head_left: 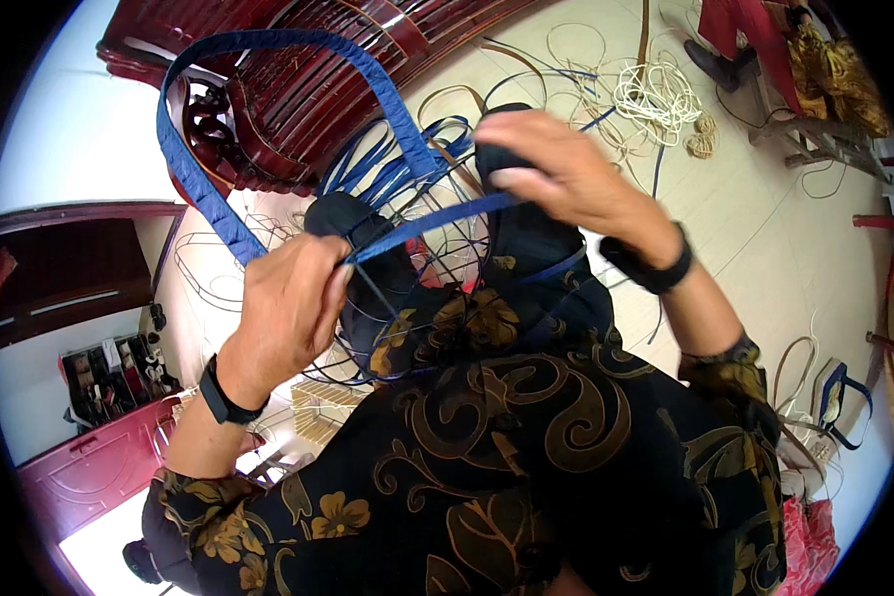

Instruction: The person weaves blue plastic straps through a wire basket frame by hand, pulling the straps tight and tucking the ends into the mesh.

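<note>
Floor [765, 238] is pale tile with visible grout lines. On it ahead of me: loose tangle of thin cane strips [556, 79], tan and dark blue, sprawled in loops. To the right of that, a coiled bundle of white cord [656, 94] with a small tan coil [702, 139] touching its edge. Dark red wooden chair [308, 89] stands on the floor to my left. Low red cabinet [94, 467] at lower left.

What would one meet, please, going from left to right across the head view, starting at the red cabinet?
Red cabinet → left hand → wire frame → right hand → white cord coil → wooden stool
</note>
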The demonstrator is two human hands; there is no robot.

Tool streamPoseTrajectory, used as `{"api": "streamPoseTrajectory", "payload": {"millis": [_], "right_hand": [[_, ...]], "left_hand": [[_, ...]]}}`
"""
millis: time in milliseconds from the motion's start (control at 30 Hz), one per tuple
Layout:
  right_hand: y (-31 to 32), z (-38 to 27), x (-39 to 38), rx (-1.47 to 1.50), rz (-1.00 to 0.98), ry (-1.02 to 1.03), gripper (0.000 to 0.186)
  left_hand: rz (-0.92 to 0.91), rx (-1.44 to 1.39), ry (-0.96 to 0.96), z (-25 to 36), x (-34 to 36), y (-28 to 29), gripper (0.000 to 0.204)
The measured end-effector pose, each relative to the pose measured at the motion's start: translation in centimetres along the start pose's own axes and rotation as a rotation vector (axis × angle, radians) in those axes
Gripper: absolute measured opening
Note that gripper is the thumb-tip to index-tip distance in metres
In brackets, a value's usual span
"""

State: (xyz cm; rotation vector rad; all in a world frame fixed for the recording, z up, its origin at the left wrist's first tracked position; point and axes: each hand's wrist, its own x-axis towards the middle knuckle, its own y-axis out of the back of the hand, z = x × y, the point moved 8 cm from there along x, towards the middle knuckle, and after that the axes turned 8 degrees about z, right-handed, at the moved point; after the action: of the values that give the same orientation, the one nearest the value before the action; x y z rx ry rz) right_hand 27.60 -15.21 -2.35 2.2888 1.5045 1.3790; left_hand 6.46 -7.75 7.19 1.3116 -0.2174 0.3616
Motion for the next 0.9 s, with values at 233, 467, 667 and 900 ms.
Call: {"api": "streamPoseTrajectory", "payload": {"millis": [233,467,667,900], "right_hand": [[-10.1,-0.6,2.4,0.211,-0.293,0.014,0.032],[-9.9,-3.7,4.3,0.211,-0.129,0.022,0.021],[-10.1,-6.2,2.8,-0.058,0.015,-0.07,0.014],[-8.8,-8.9,2.4,-0.115,0.121,-0.071,0.015]], "left_hand": [[0.224,0.031,0.078,0.7,-5.7,2.6,0.023],[0.481,0.043,0.21,-1.5,-11.6,2.5,0.007],[0.666,0.128,0.309,-4.8,-14.6,0.5,0.01],[0.692,0.149,0.281,-5.4,-14.6,0.7,0.019]]}}
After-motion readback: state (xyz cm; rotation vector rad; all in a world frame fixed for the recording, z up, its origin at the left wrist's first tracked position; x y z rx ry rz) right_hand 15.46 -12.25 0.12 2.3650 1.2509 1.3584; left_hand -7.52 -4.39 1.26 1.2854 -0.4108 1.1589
